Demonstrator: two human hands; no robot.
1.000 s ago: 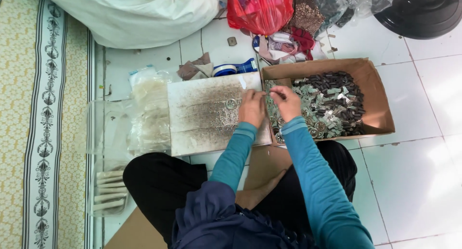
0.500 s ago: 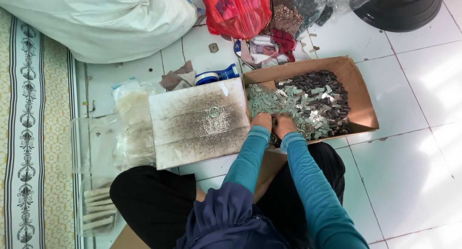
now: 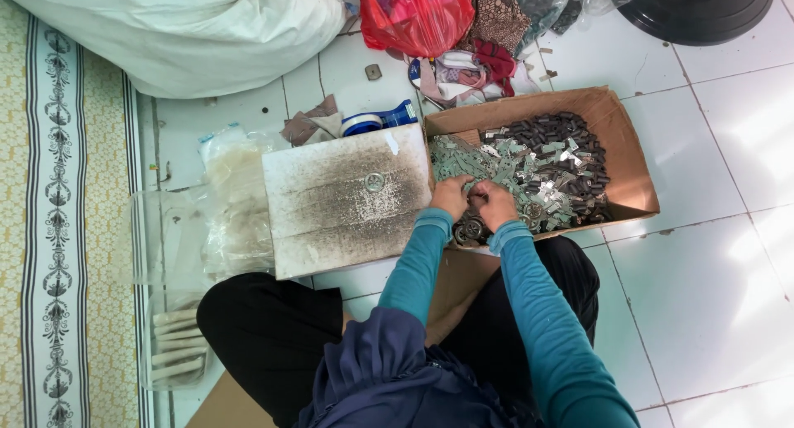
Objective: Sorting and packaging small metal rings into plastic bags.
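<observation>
Head view: both hands meet at the near-left corner of a shallow cardboard box, just right of frame centre. The box's long axis runs left to right with a slight tilt, its right end lower in the frame. It holds a heap of small metal parts, pale greenish flat pieces to the left and darker ones to the upper right. The left hand and right hand are curled side by side, fingers bent down into the parts; whether either actually grips a piece cannot be told, as the fingertips are hidden.

Just left of the box lies a white board smudged with dark grime, a small metal ring on it. Clear plastic bags lie further left. At the top sit a white sack, a red plastic bag and a blue tape roll. Nothing lies between the hands and the box.
</observation>
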